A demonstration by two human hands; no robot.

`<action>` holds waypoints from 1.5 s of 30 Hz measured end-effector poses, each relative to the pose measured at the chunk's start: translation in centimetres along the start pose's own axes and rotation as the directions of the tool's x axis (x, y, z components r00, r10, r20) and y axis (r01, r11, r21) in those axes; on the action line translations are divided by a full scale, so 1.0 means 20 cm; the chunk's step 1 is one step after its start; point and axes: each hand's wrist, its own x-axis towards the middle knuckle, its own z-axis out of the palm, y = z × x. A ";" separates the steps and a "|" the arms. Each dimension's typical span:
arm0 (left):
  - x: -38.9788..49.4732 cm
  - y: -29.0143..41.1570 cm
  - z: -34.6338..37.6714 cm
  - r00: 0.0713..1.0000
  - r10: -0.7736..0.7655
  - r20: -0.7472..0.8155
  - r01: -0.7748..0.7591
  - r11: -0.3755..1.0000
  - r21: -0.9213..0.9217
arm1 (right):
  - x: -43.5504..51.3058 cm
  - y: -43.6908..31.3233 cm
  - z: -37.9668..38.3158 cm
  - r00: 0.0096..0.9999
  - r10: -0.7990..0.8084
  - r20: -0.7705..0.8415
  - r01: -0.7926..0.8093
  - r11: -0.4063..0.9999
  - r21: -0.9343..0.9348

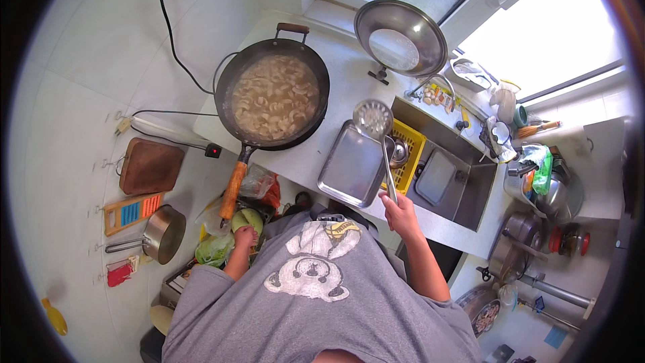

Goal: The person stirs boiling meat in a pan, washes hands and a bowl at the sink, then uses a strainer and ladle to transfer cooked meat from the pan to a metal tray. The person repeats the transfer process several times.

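My right hand [399,214] grips the handle of a metal skimmer [373,120]. Its round perforated head is over the far right corner of a rectangular steel tray [350,166]. At the counter's left stands a dark wok [322,93] with a wooden long handle, full of cloudy liquid and pale curved pieces that look like dumplings [274,96]. My left hand [246,237] hangs low by my body, fingers curled, with nothing visible in it. Bagged green vegetables [215,249] lie below and around it.
Right of the tray, a yellow plastic basket [415,141] holding metal ware sits at the steel sink [473,196]. A large steel bowl [400,38] leans near the window behind the faucet [446,80]. A cutting board [151,166] and saucepan [164,234] hang on the left wall.
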 end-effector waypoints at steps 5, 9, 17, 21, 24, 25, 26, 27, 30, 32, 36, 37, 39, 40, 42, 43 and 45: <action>0.00 0.05 0.05 0.998 0.030 0.050 -0.032 0.999 0.038 | -0.09 0.21 -0.05 0.972 0.234 0.029 -0.233 0.972 -0.012; 0.00 0.14 0.07 0.993 0.078 0.090 -0.088 0.990 0.111 | -0.05 0.31 0.03 0.955 0.267 0.126 -0.281 0.953 0.114; 0.08 0.18 -0.01 0.983 -0.009 0.183 -0.047 0.953 0.299 | 0.04 0.49 0.24 0.927 0.373 0.040 -0.375 0.923 0.079; 0.24 0.15 -0.13 0.944 0.012 0.330 -0.165 0.884 0.437 | -0.05 0.67 0.25 0.946 0.172 -0.273 -0.184 0.983 -0.020; 0.37 0.19 -0.14 0.378 0.305 0.874 -0.818 -0.332 0.469 | -0.14 0.86 0.18 0.897 0.070 -0.436 -0.046 0.997 0.065; 0.39 0.23 -0.11 0.414 0.296 0.861 -0.831 -0.264 0.490 | -0.17 0.94 0.15 0.891 0.152 -0.428 -0.053 0.971 0.235; 0.41 0.25 -0.04 0.543 0.260 0.798 -0.817 -0.056 0.574 | -0.20 1.03 0.11 0.894 0.203 -0.400 -0.034 0.920 0.390; 0.40 0.27 0.02 0.637 0.227 0.737 -0.769 0.121 0.628 | -0.22 1.12 0.08 0.875 0.226 -0.429 -0.002 0.887 0.462; 0.28 0.35 0.32 0.836 0.111 0.537 -0.484 0.610 0.628 | -0.33 1.49 0.00 0.787 0.310 -0.533 -0.066 0.902 0.426; 0.14 0.38 0.53 0.820 0.101 0.563 -0.498 0.609 0.617 | -0.47 1.81 -0.03 0.689 0.380 -0.617 -0.149 0.907 0.393; -0.15 0.33 0.90 0.771 0.080 0.632 -0.564 0.548 0.618 | -0.96 2.50 0.03 0.342 0.616 -0.709 -0.533 0.749 0.394; -0.21 0.30 0.98 0.759 0.073 0.647 -0.580 0.527 0.621 | -1.10 2.65 0.07 0.300 0.698 -0.650 -0.519 0.691 0.503; -0.32 0.21 1.12 0.736 0.059 0.675 -0.609 0.493 0.621 | -1.38 2.88 0.16 0.241 0.840 -0.486 -0.493 0.537 0.684; -0.36 0.17 1.19 0.725 0.053 0.687 -0.624 0.472 0.622 | -1.51 2.98 0.21 0.230 0.890 -0.393 -0.472 0.456 0.755; -0.44 0.09 1.29 0.711 0.048 0.702 -0.649 0.429 0.628 | -1.71 3.11 0.31 0.136 0.939 -0.315 -0.413 0.343 0.844; -0.48 0.04 1.33 0.703 0.045 0.710 -0.662 0.407 0.630 | -1.77 3.16 0.35 0.103 0.945 -0.311 -0.404 0.326 0.855; -0.54 -0.05 1.40 0.691 0.038 0.722 -0.685 0.353 0.637 | -1.88 3.24 0.41 0.058 0.965 -0.255 -0.404 0.257 0.878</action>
